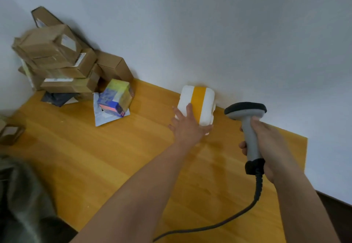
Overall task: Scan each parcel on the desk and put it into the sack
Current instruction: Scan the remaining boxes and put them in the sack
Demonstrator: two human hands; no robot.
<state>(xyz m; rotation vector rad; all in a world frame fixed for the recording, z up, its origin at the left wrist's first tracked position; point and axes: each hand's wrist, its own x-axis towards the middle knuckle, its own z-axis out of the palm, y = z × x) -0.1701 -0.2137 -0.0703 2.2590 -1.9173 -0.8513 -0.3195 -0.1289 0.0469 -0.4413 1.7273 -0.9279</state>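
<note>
The white parcel (198, 105) with its yellow tape band lies on the desk (106, 155) against the wall (209, 33), and your left hand (187, 125) is on it: fingers spread and mostly straight, laid over the near left part of its top, the thumb reaching along the near edge. Whether the fingers truly grip it or only rest there, you cannot tell from this view.

Just right of the white parcel, your right hand (266, 143) is wrapped round the grey handle of the barcode scanner (249, 126), fingers curled about the grip. The scanner's dark head sits level with the parcel's right side, close beside it but apart from it. Its black cable (247, 210) runs down from the base of the handle and sweeps across the desk to the near edge.

Left of the white parcel, well apart, a colourful box (117, 98) in blue, yellow and pink lies tilted on top of a pale flat mailer (102, 116). Farther left again, a pile of brown cardboard parcels (61, 61) is stacked loosely in the corner against the wall, with a dark flat packet (57, 99) poking out beneath it. At the far left edge, another brown cardboard item (11, 132) is partly cut off. Near and left of the white parcel, below the desk's edge, a grey-and-dark blurred mass (24, 201) fills the corner; what it is cannot be told.
</note>
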